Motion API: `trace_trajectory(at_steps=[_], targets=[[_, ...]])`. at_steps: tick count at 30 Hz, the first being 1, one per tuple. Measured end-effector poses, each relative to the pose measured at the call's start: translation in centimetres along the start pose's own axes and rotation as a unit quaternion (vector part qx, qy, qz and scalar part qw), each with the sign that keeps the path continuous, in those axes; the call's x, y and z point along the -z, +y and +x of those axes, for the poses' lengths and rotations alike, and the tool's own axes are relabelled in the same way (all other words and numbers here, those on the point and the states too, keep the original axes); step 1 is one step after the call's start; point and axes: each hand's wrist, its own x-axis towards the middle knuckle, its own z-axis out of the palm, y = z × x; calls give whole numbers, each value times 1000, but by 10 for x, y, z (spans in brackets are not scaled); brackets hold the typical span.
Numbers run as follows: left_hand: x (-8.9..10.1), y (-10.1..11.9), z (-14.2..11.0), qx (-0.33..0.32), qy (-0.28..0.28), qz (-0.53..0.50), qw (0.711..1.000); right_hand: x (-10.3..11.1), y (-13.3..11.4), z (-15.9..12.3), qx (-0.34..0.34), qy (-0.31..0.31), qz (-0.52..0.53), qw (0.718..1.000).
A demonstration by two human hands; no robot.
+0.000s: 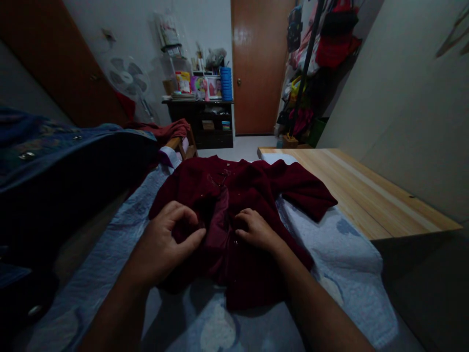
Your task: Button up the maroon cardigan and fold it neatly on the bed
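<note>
Blue sheet (351,254) lay nearest, maroon garment (256,269) on top; my left hand (164,244) and right hand (258,233) curled at its front, couldn't tell if gripping.

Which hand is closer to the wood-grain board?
Right. The right hand is at the maroon jacket, left of the wood-grain board; the left hand is farther left.

The left hand (164,239) curved over a jacket (252,186), the right hand (259,231) rested on its front; any grip was unclear. The jacket lay on a sheet (340,254), a door (260,68) beyond.
</note>
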Motion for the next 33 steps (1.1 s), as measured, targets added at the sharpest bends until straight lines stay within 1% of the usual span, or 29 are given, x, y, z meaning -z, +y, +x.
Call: trace_trajectory(at_steps=[1, 3, 5, 6, 7, 8, 10, 12, 13, 15, 18, 21, 25, 28, 30, 32, 33], targets=[[0, 2, -4, -12, -18, 22, 1000, -3, -3, -2, 3, -35, -20, 999], [-7, 3, -14, -44, -50, 30, 997, -11, -8, -7, -8, -99, -53, 994], [-22, 0, -28, -70, -71, 18, 995, -19, -12, -10, -27, -137, -78, 987], [-32, -2, -37, -69, -85, 18, 994, -21, -13, -11, -34, -144, -86, 985], [-41, -5, -46, -59, -85, 29, 994, -21, -15, -13, -36, -142, -92, 985], [-51, -9, -57, -51, -74, 47, 995, -20, -17, -14, -37, -129, -98, 986], [-69, -16, -78, -30, -66, 81, 994, -14, -20, -17, -44, -83, -115, 989], [-85, -21, -95, -24, -74, 101, 992, -10, -23, -22, -66, -40, -144, 987], [-91, -23, -101, -24, -74, 116, 990, -9, -25, -24, -77, -30, -163, 983], [-100, -26, -106, -20, -67, 143, 987, -11, -28, -28, -89, -29, -200, 975], [-107, -29, -98, -15, -58, 162, 985, -21, -30, -31, -87, -28, -231, 969], [-103, -29, -80, -18, -59, 137, 989, -29, -28, -29, -86, -31, -231, 969], [-92, -15, -50, -11, -59, 27, 998, -30, -19, -23, -72, -42, -196, 977], [-88, 3, -26, 1, -46, -68, 997, -18, -5, -17, -83, -36, -103, 991], [-90, 13, -9, 11, -58, -125, 990, -3, 7, -12, -111, 6, -28, 993], [-98, 19, 7, 20, -72, -184, 980, 13, 19, -8, -135, 82, 39, 987], [-105, 21, 15, 28, -77, -218, 973, 20, 24, -6, -143, 127, 72, 979]])
